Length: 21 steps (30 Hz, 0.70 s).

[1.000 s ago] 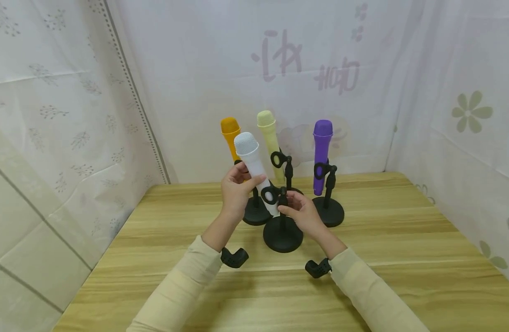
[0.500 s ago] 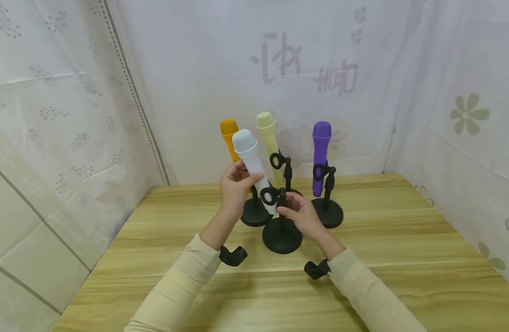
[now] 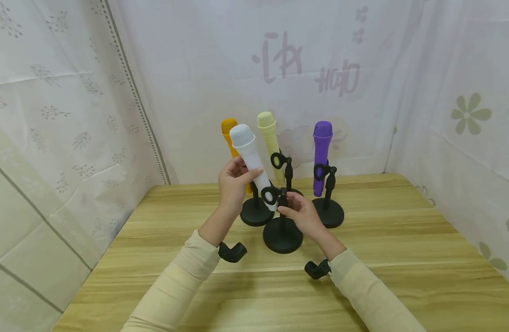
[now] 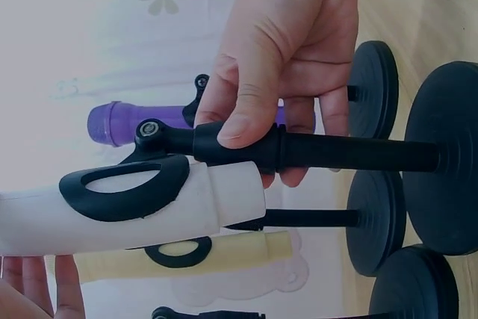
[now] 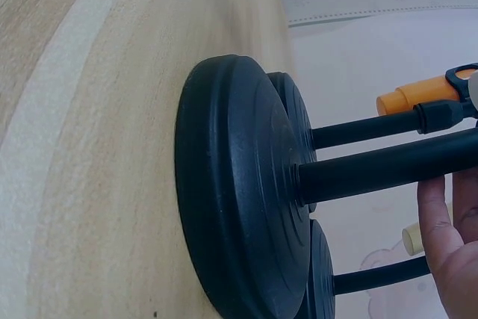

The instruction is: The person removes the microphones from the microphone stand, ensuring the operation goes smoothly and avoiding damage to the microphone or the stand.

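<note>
Microphone (image 3: 249,154), white, leaning through clip (image 4: 123,205) of front black stand (image 3: 282,236)

Its grille end (image 3: 242,135) is pointing upward. The left hand (image 3: 233,185) is gripping it between thumb and fingers; the right hand (image 3: 302,213) is clasping the stand's post (image 4: 351,152). Behind, an orange microphone (image 3: 230,139), a pale yellow microphone (image 3: 270,137) and a purple microphone (image 3: 322,147) are leaning in stands (image 3: 327,213) of their own on the wooden tabletop (image 3: 362,288).
</note>
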Each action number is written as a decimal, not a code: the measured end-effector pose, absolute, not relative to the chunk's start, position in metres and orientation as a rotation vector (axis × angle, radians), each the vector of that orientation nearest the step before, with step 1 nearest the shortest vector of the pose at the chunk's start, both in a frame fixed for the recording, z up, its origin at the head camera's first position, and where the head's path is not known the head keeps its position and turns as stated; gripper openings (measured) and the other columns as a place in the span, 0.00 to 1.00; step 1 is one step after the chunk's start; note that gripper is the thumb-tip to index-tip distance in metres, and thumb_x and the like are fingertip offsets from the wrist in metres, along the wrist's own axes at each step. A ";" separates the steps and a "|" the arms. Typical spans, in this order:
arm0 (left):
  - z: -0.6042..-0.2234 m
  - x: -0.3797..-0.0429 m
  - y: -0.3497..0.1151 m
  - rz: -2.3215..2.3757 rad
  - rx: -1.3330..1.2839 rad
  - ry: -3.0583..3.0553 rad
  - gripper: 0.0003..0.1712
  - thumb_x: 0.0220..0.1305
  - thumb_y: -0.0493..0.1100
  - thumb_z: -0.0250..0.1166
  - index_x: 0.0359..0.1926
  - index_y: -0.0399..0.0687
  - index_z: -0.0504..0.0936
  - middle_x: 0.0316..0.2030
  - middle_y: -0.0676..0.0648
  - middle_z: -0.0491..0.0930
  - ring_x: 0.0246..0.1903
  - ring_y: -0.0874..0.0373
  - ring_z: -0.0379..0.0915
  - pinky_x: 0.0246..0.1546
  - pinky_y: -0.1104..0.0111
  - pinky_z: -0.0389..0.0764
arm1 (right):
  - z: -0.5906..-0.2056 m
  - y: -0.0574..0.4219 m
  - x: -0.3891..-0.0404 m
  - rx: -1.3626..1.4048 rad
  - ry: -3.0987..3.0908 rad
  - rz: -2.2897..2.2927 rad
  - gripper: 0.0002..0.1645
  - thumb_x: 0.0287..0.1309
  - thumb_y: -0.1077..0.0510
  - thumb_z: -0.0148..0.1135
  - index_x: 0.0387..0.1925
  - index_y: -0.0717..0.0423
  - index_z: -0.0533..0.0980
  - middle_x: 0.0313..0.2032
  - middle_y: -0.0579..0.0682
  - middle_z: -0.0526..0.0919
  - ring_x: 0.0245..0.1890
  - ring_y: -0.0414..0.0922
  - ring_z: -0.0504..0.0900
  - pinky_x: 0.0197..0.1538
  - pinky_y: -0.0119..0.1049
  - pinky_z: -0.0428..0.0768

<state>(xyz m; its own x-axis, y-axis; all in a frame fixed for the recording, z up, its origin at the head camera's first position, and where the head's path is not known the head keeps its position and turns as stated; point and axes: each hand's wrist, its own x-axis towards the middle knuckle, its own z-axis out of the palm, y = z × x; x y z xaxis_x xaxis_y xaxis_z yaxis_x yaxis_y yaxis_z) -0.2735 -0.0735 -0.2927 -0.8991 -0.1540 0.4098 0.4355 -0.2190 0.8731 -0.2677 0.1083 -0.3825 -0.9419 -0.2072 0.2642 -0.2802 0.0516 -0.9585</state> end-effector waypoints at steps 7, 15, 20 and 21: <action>-0.288 -0.273 -0.074 -2.193 -0.330 -1.637 0.23 0.40 0.38 0.73 0.41 0.41 0.78 0.37 0.43 0.76 0.33 0.54 0.72 0.36 0.67 0.76 | -0.397 0.111 -0.279 0.516 -2.241 2.040 0.21 0.48 0.53 0.65 0.46 0.51 0.73 0.40 0.53 0.77 0.39 0.48 0.77 0.42 0.38 0.77; -0.288 -0.273 -0.075 -2.209 -0.313 -1.635 0.23 0.40 0.38 0.73 0.42 0.41 0.77 0.37 0.43 0.75 0.34 0.54 0.71 0.37 0.66 0.77 | -0.394 0.110 -0.276 0.519 -2.239 2.063 0.21 0.48 0.55 0.65 0.45 0.52 0.73 0.40 0.53 0.77 0.39 0.48 0.77 0.42 0.38 0.77; -0.288 -0.273 -0.075 -2.220 -0.312 -1.632 0.24 0.40 0.39 0.73 0.42 0.42 0.77 0.38 0.43 0.75 0.34 0.54 0.72 0.37 0.66 0.77 | -0.380 0.108 -0.265 0.516 -2.259 2.057 0.19 0.50 0.60 0.63 0.46 0.56 0.73 0.40 0.55 0.77 0.39 0.49 0.76 0.42 0.39 0.76; -0.287 -0.273 -0.075 -2.222 -0.311 -1.631 0.24 0.40 0.39 0.73 0.42 0.42 0.77 0.38 0.43 0.75 0.34 0.54 0.72 0.37 0.66 0.77 | -0.377 0.108 -0.263 0.515 -2.265 2.047 0.18 0.51 0.61 0.62 0.46 0.57 0.72 0.40 0.55 0.77 0.39 0.49 0.76 0.42 0.40 0.76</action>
<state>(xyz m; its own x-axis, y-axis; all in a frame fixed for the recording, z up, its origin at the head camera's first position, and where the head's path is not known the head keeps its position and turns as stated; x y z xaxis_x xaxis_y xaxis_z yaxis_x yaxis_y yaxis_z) -0.2734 -0.0751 -0.2875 -0.9087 -0.1605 0.3854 0.4157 -0.2645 0.8702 -0.2632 0.1079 -0.3773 -0.9435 -0.2131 0.2536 -0.2737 0.0706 -0.9592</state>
